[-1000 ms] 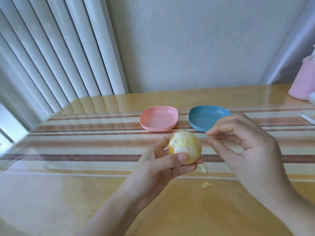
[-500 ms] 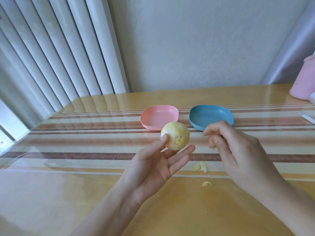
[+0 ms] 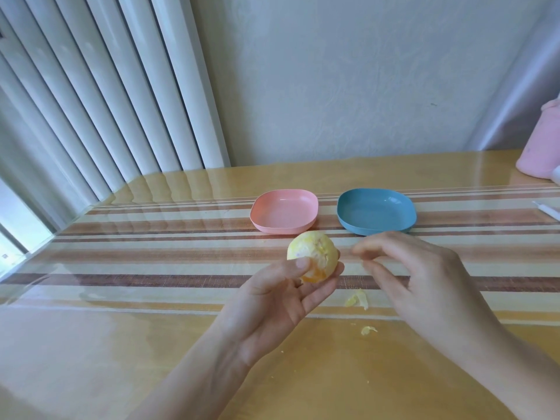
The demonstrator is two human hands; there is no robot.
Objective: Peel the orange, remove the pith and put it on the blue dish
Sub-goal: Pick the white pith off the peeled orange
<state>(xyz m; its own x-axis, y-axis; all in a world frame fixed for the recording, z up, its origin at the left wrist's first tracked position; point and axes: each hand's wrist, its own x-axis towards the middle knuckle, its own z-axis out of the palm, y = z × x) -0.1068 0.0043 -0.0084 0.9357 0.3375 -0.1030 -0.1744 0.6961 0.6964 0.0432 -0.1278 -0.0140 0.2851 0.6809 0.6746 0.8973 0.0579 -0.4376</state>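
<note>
The orange [image 3: 315, 256] has no peel and is mostly covered in pale yellow pith, with a patch of bare orange flesh low down. My left hand [image 3: 278, 301] holds it palm up, thumb on its front and fingers under it, above the striped table. To its right hovers my right hand [image 3: 424, 283], blurred, its thumb and fingertips close together a short way from the fruit; I cannot tell whether they pinch a bit of pith. The blue dish [image 3: 375, 211] lies empty just behind my right hand.
A pink dish [image 3: 284, 211], also empty, sits left of the blue one. Pith scraps [image 3: 358, 299] and a smaller one [image 3: 368, 330] lie on the table below my right hand. A pink container [image 3: 542, 147] stands at the far right edge, a white stick [image 3: 548, 210] near it.
My left hand has turned the orange in its fingers, so the bare flesh patch now shows low down. My right hand has drawn its fingers together and shifted slightly.
</note>
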